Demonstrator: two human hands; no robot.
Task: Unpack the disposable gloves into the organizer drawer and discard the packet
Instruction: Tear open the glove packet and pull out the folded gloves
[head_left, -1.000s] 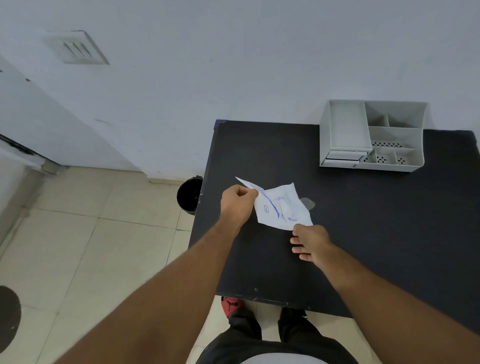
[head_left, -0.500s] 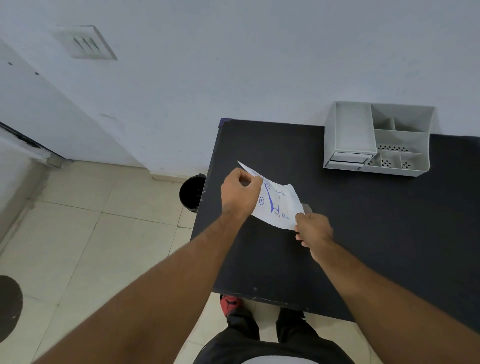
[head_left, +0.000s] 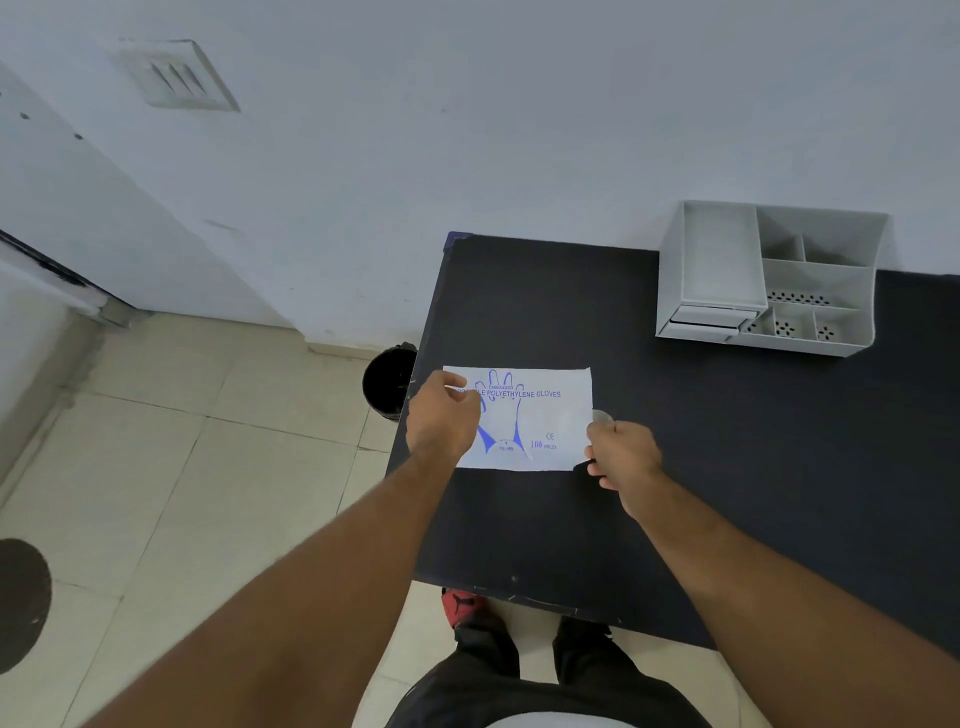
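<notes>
The white glove packet (head_left: 540, 415), printed with a blue hand outline and "POLYETHYLENE GLOVES", is held flat and stretched above the black table (head_left: 727, 467) near its left edge. My left hand (head_left: 441, 421) pinches its upper left corner. My right hand (head_left: 623, 454) grips its lower right edge, and a bit of clear film sticks out just above that hand. The grey organizer (head_left: 769, 280) stands at the table's back, with open compartments and a small drawer at its front left that looks shut.
A black bin (head_left: 387, 382) stands on the tiled floor just left of the table, against the white wall. My legs and a red shoe (head_left: 462, 605) are at the table's front edge. A dark round patch (head_left: 21, 603) lies on the floor at far left.
The packet was crumpled and tilted; now both hands have pulled it out flat and square, with the print facing up. My right hand moved from under it to its right edge.
</notes>
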